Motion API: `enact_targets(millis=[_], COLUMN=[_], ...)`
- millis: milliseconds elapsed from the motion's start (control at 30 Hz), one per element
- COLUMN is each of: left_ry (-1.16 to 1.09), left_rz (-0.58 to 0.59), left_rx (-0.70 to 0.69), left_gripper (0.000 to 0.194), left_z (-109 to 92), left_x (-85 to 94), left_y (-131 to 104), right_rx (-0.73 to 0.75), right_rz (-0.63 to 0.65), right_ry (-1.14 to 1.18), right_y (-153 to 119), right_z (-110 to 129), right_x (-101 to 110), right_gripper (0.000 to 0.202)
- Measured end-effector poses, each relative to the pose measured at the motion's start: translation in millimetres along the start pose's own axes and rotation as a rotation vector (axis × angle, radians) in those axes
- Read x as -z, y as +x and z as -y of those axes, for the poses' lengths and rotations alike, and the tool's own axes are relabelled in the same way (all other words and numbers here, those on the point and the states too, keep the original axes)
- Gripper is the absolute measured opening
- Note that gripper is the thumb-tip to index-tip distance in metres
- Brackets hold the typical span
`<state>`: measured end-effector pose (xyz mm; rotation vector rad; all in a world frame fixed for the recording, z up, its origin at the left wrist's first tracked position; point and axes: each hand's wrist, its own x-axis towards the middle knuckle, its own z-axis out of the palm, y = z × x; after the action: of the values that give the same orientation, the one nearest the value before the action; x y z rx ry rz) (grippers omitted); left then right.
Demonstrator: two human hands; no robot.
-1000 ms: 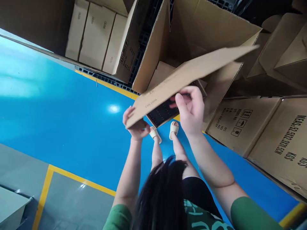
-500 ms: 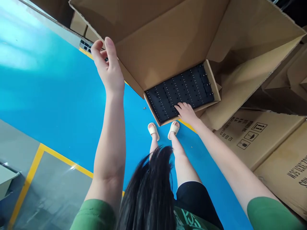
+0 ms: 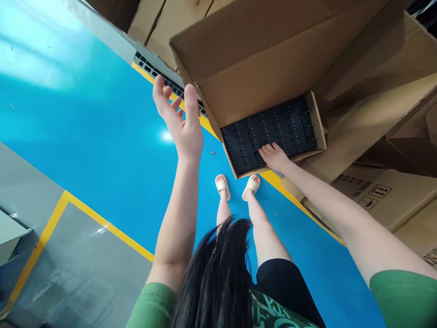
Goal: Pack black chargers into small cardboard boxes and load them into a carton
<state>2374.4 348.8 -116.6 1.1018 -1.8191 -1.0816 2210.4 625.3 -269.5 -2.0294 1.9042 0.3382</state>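
Note:
An opened cardboard box (image 3: 259, 95) stands tilted in front of me, its large flaps raised. Inside lie flat black pieces (image 3: 235, 143) packed side by side, with rows of small bright dots and holes; their kind is unclear. My right hand (image 3: 274, 156) reaches over the near rim, fingers stretched out on the black pieces. My left hand (image 3: 180, 120) is raised by the box's left flap, thumb and fingers apart with nothing between them. Whether the thumb touches the flap edge, I cannot tell.
Printed cartons (image 3: 385, 196) stand at the right, and more cartons (image 3: 177, 32) at the top behind a dark grid-like pallet edge (image 3: 153, 70). A yellow line (image 3: 109, 225) crosses the blue floor (image 3: 102, 150). My feet in pale slippers (image 3: 251, 186) are just below the box.
My left hand has come off the flap's edge and its fingers have spread. The left flap has swung to the right, and the box sits slightly further right in view. My right hand stays on the black pieces.

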Motion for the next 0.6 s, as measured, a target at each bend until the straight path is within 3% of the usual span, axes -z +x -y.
enact_targets(millis=[100, 200, 267, 333, 367, 433, 500, 600], left_ry=[-0.030, -0.114, -0.150, -0.261, -0.336, -0.490, -0.622, -0.739], left_rz=[-0.215, -0.294, -0.166, 0.067, 0.150, 0.258, 0.313, 0.369], left_rx=[0.054, 0.337, 0.628, 0.929, 1.044, 1.140, 1.054, 0.859], left_gripper=[0.062, 0.043, 0.032, 0.033, 0.040, 0.065, 0.083, 0.088], left_z=[-12.5, -12.2, -3.1, 6.2, 8.5, 5.2, -7.7, -32.8], left_x=[20.3, 21.4, 5.1, -21.6, -36.5, -63.8, -80.8, -80.2], left_y=[-52.3, -135.0, -189.8, -230.0, -242.9, -255.3, -255.3, -247.2], right_rx=[-0.035, -0.014, -0.013, -0.061, -0.094, -0.153, -0.180, -0.088], right_rz=[0.063, 0.066, 0.030, 0.008, -0.002, -0.052, -0.178, -0.409], right_ry=[-0.032, 0.005, 0.078, 0.185, 0.240, 0.330, 0.394, 0.527], right_y=[1.6, 4.0, 2.1, -7.2, -15.4, -38.2, -64.9, -97.3], right_z=[2.1, -5.0, -12.3, -15.3, -13.3, -0.9, 20.3, 50.7], right_x=[3.9, 8.4, 13.9, 23.4, 30.1, 48.3, 72.6, 115.2], right_gripper=[0.048, 0.056, 0.063, 0.064, 0.063, 0.062, 0.056, 0.050])
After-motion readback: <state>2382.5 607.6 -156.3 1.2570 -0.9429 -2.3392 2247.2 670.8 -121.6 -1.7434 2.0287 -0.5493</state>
